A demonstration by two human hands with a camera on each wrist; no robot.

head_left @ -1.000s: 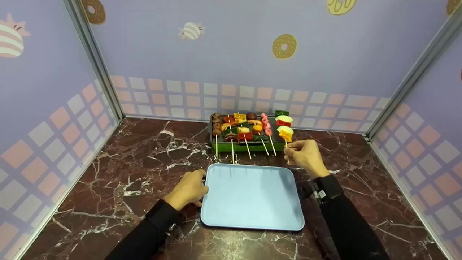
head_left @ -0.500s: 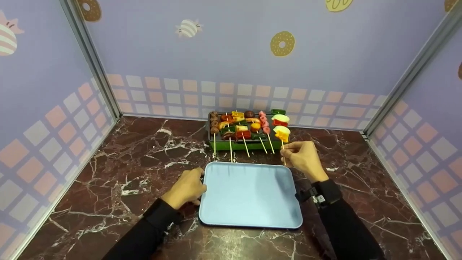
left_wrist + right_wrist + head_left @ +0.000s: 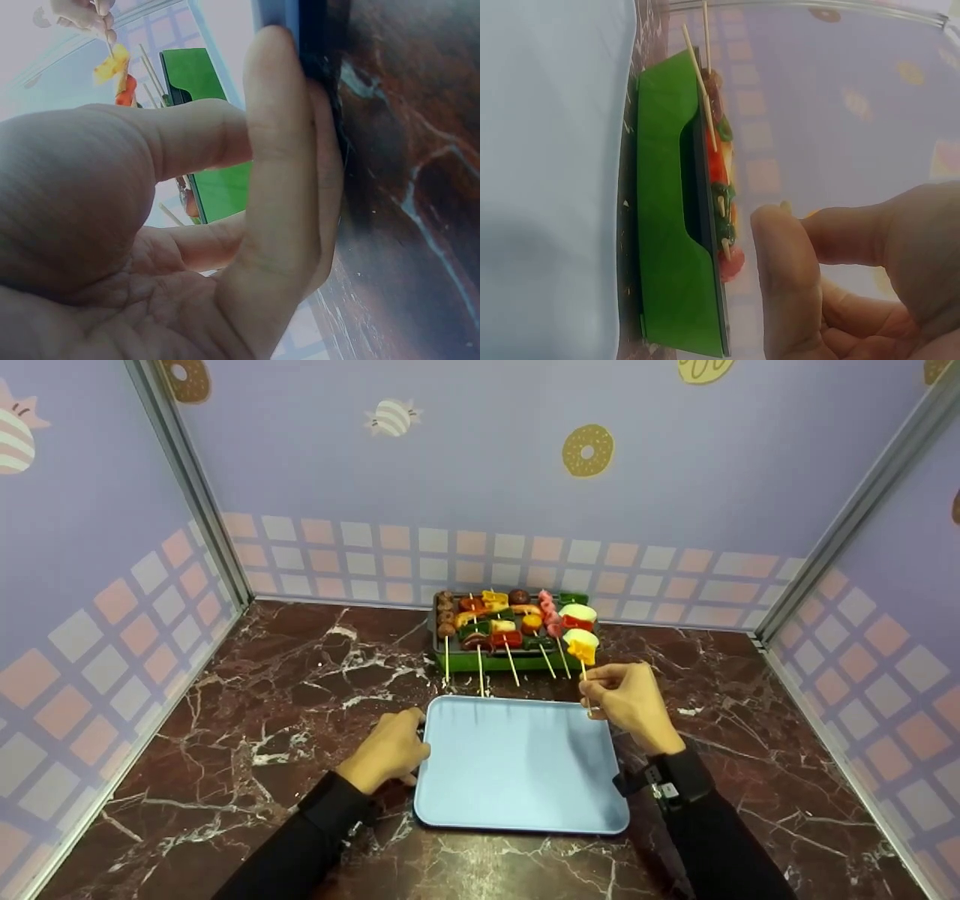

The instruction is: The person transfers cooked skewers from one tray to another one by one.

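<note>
While your left hand (image 3: 384,751) grips the left edge of the blue tray (image 3: 521,765) on the counter (image 3: 285,690), the fingers of your right hand (image 3: 631,699) are closed in a pinch on the bare stick of one skewer (image 3: 580,640). Its food is over the right end of the green grill (image 3: 495,663), beside the other skewers (image 3: 505,639). Its long axis runs nearly front to back, the food end pointing away from you and slightly left, the stick end by the tray's far right corner.

There are two hands (image 3: 634,701), six food skewers (image 3: 581,641), one light-blue rectangular tray (image 3: 521,765) and one green tabletop barbecue grill (image 3: 495,662).
</note>
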